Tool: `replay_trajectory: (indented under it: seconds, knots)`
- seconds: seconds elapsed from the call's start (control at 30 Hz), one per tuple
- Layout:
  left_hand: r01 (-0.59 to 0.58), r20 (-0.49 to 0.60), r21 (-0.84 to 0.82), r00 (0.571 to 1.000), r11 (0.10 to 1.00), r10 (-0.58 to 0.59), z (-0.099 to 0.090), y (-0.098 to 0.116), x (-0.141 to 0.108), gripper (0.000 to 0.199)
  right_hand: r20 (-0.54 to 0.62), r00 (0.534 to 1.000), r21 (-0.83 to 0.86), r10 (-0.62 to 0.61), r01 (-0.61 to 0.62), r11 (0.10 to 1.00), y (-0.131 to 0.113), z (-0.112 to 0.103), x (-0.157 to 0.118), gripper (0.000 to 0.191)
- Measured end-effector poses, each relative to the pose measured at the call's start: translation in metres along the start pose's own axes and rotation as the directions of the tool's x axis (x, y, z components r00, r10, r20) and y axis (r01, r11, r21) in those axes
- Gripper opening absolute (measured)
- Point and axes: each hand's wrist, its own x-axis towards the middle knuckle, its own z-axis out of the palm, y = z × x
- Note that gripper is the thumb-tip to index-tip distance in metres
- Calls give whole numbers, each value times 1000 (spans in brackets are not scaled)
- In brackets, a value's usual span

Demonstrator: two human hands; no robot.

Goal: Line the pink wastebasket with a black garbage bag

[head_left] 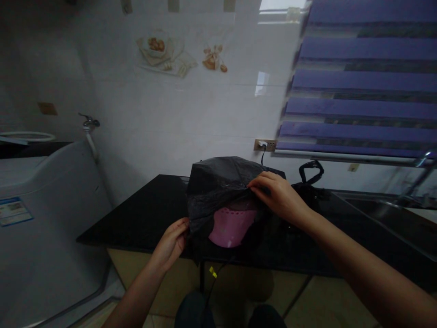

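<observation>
A thin black plastic bag (pixel 218 180) is spread over a pink plastic container (pixel 232 228) with a row of small holes near its top edge. The container stands close to the front edge of the dark counter, and the bag hides its upper part. My left hand (pixel 173 239) pinches the bag's left edge beside the container. Above and to the right of the container, my right hand (pixel 278 196) grips the bag between thumb and fingers.
The black countertop (pixel 143 214) runs to a steel sink (pixel 382 209) on the right. Another black bag with a knotted loop (pixel 311 172) sits behind my right hand. A plug is in the wall socket (pixel 264 145). A washing machine (pixel 51 218) stands at the left, below a tap (pixel 88 120).
</observation>
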Motion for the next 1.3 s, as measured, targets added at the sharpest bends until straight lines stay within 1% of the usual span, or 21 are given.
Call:
replay_trajectory:
  seconds: [0.13, 0.27, 0.57, 0.7, 0.83, 1.03, 1.2, 1.3]
  knots:
    - [9, -19, 7, 1000, 1000, -8, 0, -2, 0, 10, -2, 1000, 9, 18, -18, 1000, 0, -4, 0, 16]
    - [17, -39, -3, 999, 1000, -17, -4, -7, 1, 15, -21, 999, 21, 29, -28, 999, -3, -8, 0, 15]
    - [33, -7, -47, 999, 998, -34, -5, -12, 1, 13, -52, 998, 27, 46, -45, 999, -7, -17, -4, 13]
    - [42, -21, -50, 999, 998, -43, -3, -12, -1, 16, -58, 997, 22, 58, -57, 998, -7, -20, -6, 14]
    - [43, -62, -47, 997, 998, -46, -1, -12, -4, 16, -59, 997, 25, 51, -50, 998, -9, -23, -6, 14]
    - [72, -16, -69, 997, 995, -73, -7, -19, -4, 14, -70, 996, 21, 48, -47, 999, -11, -27, -7, 14]
    - [72, -32, -86, 997, 994, -75, -13, -26, -2, 16, -94, 996, -4, 12, -12, 1000, -12, -31, -9, 13]
    - [87, -24, -92, 996, 992, -90, -13, -28, -3, 17, -113, 994, -13, 2, -3, 1000, -13, -33, -11, 12]
